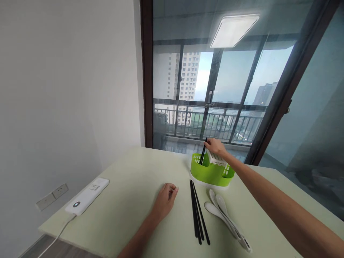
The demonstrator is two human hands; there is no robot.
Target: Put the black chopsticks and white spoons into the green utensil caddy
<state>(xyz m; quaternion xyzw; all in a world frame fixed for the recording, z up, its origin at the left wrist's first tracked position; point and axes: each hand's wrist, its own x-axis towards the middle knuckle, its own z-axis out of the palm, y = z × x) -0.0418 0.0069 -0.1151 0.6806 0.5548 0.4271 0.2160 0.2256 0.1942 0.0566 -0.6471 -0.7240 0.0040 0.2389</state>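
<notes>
My right hand [215,146] reaches over a green slotted caddy [211,173] at the far side of the pale table [129,200] and pinches black chopsticks [203,152] that stand upright in its left compartment. White spoon handles [216,158] lean in the caddy just under that hand. My left hand [166,200] rests on the table with its fingers curled loosely and nothing in it. Just to its right lie more black chopsticks [198,213], and beyond them white spoons [224,214].
A white power strip [87,195] with a cable lies near the table's left edge. Beside it the grey wall carries sockets [52,196]. Behind the table stands a large glass door [215,79] onto a balcony.
</notes>
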